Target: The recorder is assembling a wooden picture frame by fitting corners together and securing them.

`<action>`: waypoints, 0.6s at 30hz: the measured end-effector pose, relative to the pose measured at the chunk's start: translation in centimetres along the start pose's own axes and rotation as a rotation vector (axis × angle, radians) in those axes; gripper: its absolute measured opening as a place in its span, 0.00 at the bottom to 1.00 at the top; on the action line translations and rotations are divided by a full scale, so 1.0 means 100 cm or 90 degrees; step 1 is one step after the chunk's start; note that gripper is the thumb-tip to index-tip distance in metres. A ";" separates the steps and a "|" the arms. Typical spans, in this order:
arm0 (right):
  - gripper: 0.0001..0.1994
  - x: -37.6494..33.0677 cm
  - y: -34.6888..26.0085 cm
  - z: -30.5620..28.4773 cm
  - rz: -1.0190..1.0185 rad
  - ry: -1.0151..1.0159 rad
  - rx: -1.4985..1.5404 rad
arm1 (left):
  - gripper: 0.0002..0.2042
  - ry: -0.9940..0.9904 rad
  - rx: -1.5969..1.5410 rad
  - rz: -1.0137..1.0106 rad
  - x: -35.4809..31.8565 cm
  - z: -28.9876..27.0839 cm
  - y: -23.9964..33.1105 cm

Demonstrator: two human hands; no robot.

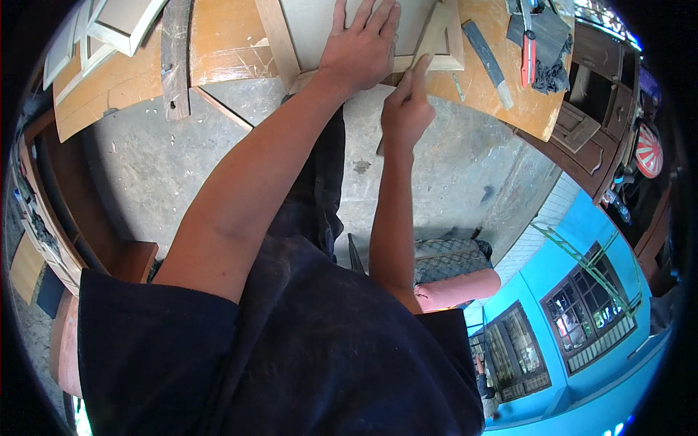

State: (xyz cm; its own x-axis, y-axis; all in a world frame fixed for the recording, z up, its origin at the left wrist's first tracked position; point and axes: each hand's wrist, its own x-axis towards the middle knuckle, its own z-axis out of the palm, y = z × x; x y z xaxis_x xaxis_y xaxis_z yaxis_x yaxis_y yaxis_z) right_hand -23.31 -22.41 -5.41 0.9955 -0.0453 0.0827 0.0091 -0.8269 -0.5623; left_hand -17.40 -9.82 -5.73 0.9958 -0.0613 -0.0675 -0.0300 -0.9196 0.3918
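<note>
At the top, a pale wooden framed panel (291, 62) lies on the orange-brown tabletop (225, 54). My left hand (360, 51) rests flat on the panel with its fingers stretched out. My right hand (407, 112) is closed round a light wooden stick (434, 29), at the panel's right part near its front edge. The stick slants up and away over the frame's right side; its lower end is mostly hidden by the hand. Right of the panel lies a dark flat strip with a pale end (488, 65).
A red utility knife (528, 62) and dark crumpled cloth (550, 47) lie at the table's right. More pale frames (109, 36) and a weathered board (176, 58) are at its left. Below are the concrete floor (167, 160), a pink roll (458, 289) and brown cabinets (589, 131).
</note>
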 end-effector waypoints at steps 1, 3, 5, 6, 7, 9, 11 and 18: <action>0.22 -0.009 -0.003 0.000 0.002 -0.029 -0.006 | 0.31 0.103 0.067 0.023 -0.010 0.015 -0.005; 0.22 -0.054 -0.003 0.006 -0.026 0.009 0.031 | 0.32 0.221 0.139 0.054 -0.004 0.016 -0.013; 0.22 -0.067 0.001 0.006 -0.063 0.036 0.046 | 0.34 0.016 -0.007 0.000 -0.001 0.000 -0.005; 0.22 -0.056 -0.007 0.005 -0.060 0.036 0.046 | 0.34 0.013 -0.006 0.002 -0.002 0.003 -0.008; 0.22 -0.035 -0.013 0.006 -0.040 0.013 0.023 | 0.35 0.065 -0.007 0.023 -0.001 0.008 -0.013; 0.22 -0.003 -0.008 0.010 -0.041 0.029 0.054 | 0.35 0.108 -0.018 0.046 -0.005 0.002 -0.003; 0.22 -0.024 -0.005 0.003 -0.001 -0.012 0.025 | 0.34 -0.019 0.000 0.008 -0.002 -0.017 0.004; 0.21 -0.032 -0.015 0.010 -0.005 -0.014 0.043 | 0.32 0.138 -0.061 0.025 -0.002 0.018 -0.010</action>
State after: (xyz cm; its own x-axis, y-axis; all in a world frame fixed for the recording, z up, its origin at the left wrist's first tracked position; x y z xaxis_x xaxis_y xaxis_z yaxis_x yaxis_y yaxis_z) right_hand -26.46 -20.47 -5.70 0.9972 -0.0263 0.0702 0.0226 -0.7875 -0.6158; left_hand -17.73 -9.59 -7.80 0.9896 -0.0012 0.1441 -0.0704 -0.8764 0.4764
